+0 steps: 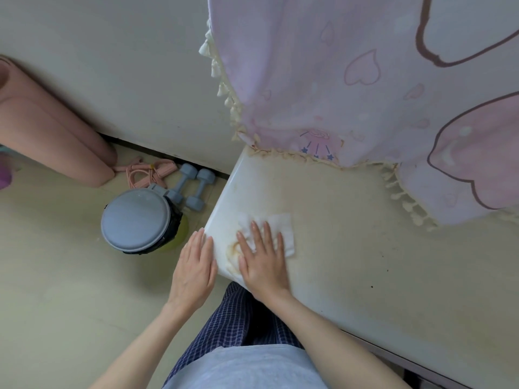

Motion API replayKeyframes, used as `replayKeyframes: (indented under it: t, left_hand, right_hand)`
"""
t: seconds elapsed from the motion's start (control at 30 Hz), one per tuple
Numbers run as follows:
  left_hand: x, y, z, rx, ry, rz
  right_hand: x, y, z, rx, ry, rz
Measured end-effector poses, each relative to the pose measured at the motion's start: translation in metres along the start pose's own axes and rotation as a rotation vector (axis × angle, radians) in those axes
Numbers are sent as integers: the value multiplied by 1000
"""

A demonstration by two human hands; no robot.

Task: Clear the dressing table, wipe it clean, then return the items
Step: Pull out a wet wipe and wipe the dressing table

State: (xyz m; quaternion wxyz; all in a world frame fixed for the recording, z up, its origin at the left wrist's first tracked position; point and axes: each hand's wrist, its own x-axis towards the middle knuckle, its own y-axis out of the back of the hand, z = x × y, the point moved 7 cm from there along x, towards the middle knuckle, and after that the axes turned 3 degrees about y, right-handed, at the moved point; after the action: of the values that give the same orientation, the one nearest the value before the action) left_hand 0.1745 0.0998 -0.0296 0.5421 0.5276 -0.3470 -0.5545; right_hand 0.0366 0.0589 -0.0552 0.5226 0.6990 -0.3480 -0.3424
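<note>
**Dressing table: wipe stage, left corner**

Dressing table (351, 234) fills the right half of the head view, its cream top bare of items across the visible area, which places the task in the wiping step, clearing apparently done. Yellowish staining (233, 248) sits at the near left corner, and small dark specks are scattered further right.

The right hand (262, 259) lies flat with straight, spread fingers on a white wipe (283, 231), pressing it against the tabletop just beside the stained corner. The left hand (195, 266) is also flat and holds nothing; its fingertips rest against the left edge of the table, probably to steady the body or to catch debris.

A pink printed cloth with tassels (365, 94) hangs behind the table and drapes onto the rear of the top. On the floor to the left stand a lidded bin (136, 220), two grey-blue dumbbells (191, 186), a pink skipping rope (140, 171) and a rolled pink mat (47, 130).

Next move, as judged: draw the wipe over the stain with firm downward pressure, then work rightward across the specks. The draped cloth may need lifting to reach the rear strip. Items to be returned are not in view.
</note>
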Motion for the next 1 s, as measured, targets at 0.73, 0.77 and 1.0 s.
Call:
replayKeyframes:
  t: [0.73,0.77,1.0]
  left_hand:
    - [50,32,-68,-73,-444,-67]
    - [50,33,-76,-68,-453,-72]
    - [46,40,-112,-45,-493,-92]
  right_hand:
    - [19,-19,-69,-17,-398,20]
    - [23,-18,-76,-20,-394,29]
    - [57,-13,-138,138,-322,208]
